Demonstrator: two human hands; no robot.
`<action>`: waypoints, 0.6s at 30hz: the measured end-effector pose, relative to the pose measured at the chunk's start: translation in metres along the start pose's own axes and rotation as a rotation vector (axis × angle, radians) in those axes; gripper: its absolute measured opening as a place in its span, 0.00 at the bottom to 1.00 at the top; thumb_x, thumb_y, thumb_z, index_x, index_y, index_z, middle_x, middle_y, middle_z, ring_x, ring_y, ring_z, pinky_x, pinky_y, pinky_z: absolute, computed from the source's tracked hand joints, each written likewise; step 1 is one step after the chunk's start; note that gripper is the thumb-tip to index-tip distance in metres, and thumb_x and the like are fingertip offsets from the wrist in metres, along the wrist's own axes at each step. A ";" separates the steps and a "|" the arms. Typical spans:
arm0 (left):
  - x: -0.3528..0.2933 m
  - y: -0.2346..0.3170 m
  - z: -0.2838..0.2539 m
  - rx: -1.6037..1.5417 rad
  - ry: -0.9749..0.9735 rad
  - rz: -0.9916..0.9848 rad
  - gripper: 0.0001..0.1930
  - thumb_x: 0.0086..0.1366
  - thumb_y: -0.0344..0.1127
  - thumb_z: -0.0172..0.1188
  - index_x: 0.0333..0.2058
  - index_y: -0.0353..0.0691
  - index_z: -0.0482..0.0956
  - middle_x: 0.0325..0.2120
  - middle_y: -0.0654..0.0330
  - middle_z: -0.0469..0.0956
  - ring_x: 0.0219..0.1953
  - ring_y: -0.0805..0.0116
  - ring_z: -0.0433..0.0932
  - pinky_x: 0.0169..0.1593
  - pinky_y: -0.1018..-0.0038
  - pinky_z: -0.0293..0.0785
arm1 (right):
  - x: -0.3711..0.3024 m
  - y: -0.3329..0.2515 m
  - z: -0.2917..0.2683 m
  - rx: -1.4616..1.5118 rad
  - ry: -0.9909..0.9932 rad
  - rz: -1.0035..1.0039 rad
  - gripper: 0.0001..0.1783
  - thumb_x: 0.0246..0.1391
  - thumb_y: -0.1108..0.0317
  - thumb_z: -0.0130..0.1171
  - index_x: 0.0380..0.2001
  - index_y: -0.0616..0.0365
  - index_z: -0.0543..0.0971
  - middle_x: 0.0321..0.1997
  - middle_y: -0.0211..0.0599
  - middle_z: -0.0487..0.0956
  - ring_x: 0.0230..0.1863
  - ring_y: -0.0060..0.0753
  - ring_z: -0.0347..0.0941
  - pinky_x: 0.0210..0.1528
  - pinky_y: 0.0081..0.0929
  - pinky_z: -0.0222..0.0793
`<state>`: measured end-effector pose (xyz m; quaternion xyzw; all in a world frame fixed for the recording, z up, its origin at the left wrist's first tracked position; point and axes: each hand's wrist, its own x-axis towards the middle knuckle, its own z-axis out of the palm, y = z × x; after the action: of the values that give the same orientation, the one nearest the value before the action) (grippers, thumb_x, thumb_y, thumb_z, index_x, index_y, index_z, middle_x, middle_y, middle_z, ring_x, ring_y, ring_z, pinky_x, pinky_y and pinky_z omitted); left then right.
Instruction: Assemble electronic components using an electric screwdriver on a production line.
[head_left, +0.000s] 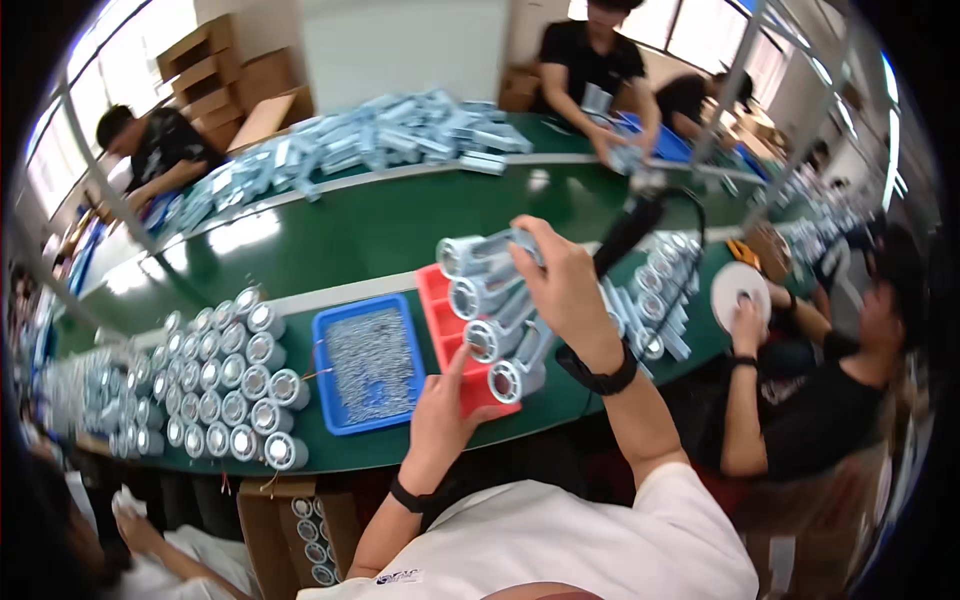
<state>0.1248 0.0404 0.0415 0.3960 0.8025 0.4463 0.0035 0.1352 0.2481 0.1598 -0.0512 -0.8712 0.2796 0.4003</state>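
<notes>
A red tray with compartments lies in front of me on the green bench. Several light-blue plastic housings, each with a round ring end and a long handle, rest in a row on it. My right hand closes its fingers on the handle of the farthest housing. On the near side, my left hand has its index finger stretched to the ring of one housing, while its thumb lies apart along the tray's near edge. It grips nothing that I can see.
Left of the tray sits a blue bin of small metal screws. Beyond it stand many round-ended housings. A dark tool hangs near my right hand. Across the green conveyor lies a housing pile. Co-workers sit around, one holding a white disc.
</notes>
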 end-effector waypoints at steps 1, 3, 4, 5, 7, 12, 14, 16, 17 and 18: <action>0.002 0.002 0.000 0.015 -0.015 -0.010 0.48 0.44 0.34 0.75 0.64 0.40 0.59 0.37 0.51 0.77 0.38 0.52 0.72 0.42 0.62 0.71 | 0.003 -0.010 -0.016 -0.005 0.055 -0.079 0.14 0.58 0.66 0.57 0.46 0.60 0.74 0.31 0.55 0.77 0.28 0.58 0.73 0.29 0.37 0.67; 0.001 0.004 0.001 0.025 -0.089 -0.004 0.45 0.45 0.34 0.75 0.62 0.39 0.61 0.36 0.52 0.77 0.38 0.53 0.72 0.42 0.63 0.71 | 0.007 -0.017 -0.047 0.036 0.133 -0.261 0.17 0.58 0.63 0.58 0.47 0.59 0.74 0.32 0.50 0.77 0.28 0.44 0.76 0.30 0.30 0.67; 0.005 0.002 0.009 0.049 -0.093 -0.037 0.43 0.46 0.33 0.74 0.61 0.38 0.63 0.36 0.53 0.76 0.38 0.54 0.71 0.42 0.64 0.71 | 0.003 -0.026 -0.077 -0.018 0.156 -0.225 0.17 0.58 0.63 0.58 0.47 0.59 0.74 0.32 0.50 0.77 0.28 0.44 0.76 0.30 0.30 0.67; 0.004 0.002 0.012 0.044 -0.112 -0.023 0.43 0.46 0.33 0.74 0.61 0.38 0.63 0.36 0.53 0.76 0.38 0.54 0.71 0.42 0.64 0.71 | 0.002 -0.045 -0.107 0.029 0.007 -0.072 0.19 0.58 0.61 0.58 0.49 0.60 0.74 0.33 0.45 0.78 0.30 0.34 0.76 0.32 0.25 0.67; 0.004 0.001 0.016 0.116 -0.156 0.027 0.38 0.47 0.33 0.74 0.57 0.37 0.68 0.35 0.54 0.76 0.39 0.54 0.71 0.43 0.65 0.70 | -0.012 -0.047 -0.156 0.119 -0.095 0.109 0.23 0.57 0.58 0.58 0.51 0.61 0.74 0.35 0.36 0.78 0.35 0.18 0.74 0.37 0.16 0.66; 0.003 0.005 0.006 0.010 -0.120 0.038 0.26 0.49 0.27 0.70 0.50 0.36 0.75 0.36 0.56 0.77 0.38 0.60 0.71 0.42 0.69 0.71 | -0.060 -0.026 -0.244 0.279 0.345 0.249 0.21 0.61 0.60 0.55 0.50 0.67 0.75 0.39 0.33 0.79 0.36 0.18 0.74 0.39 0.16 0.69; 0.001 0.002 -0.009 -0.146 -0.069 -0.011 0.25 0.51 0.25 0.67 0.50 0.35 0.75 0.35 0.57 0.77 0.36 0.62 0.71 0.40 0.69 0.71 | -0.075 0.015 -0.278 0.221 0.437 0.313 0.22 0.62 0.60 0.55 0.50 0.69 0.75 0.42 0.36 0.79 0.39 0.20 0.75 0.42 0.18 0.69; -0.002 0.007 -0.033 -0.313 0.105 0.041 0.21 0.54 0.22 0.61 0.49 0.31 0.75 0.34 0.57 0.76 0.34 0.65 0.72 0.38 0.71 0.71 | -0.083 0.074 -0.315 -0.153 0.650 0.382 0.24 0.61 0.59 0.56 0.51 0.70 0.75 0.47 0.38 0.79 0.40 0.26 0.75 0.45 0.21 0.69; -0.002 0.012 -0.051 -0.362 0.214 0.138 0.19 0.55 0.22 0.58 0.48 0.29 0.75 0.33 0.56 0.75 0.34 0.66 0.72 0.37 0.71 0.71 | -0.081 0.094 -0.335 -0.273 0.756 0.298 0.23 0.61 0.58 0.55 0.49 0.69 0.75 0.42 0.35 0.80 0.38 0.25 0.74 0.44 0.22 0.69; -0.011 0.017 -0.075 -0.305 0.342 0.266 0.23 0.56 0.30 0.65 0.51 0.39 0.75 0.33 0.55 0.77 0.37 0.58 0.76 0.38 0.67 0.75 | -0.080 0.133 -0.348 -0.360 0.856 0.219 0.23 0.61 0.57 0.55 0.48 0.69 0.76 0.37 0.33 0.80 0.37 0.23 0.74 0.42 0.24 0.69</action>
<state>0.1159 -0.0147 0.0949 0.4118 0.6556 0.6192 -0.1313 0.4242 0.4896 0.2183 -0.3218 -0.6522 0.1183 0.6761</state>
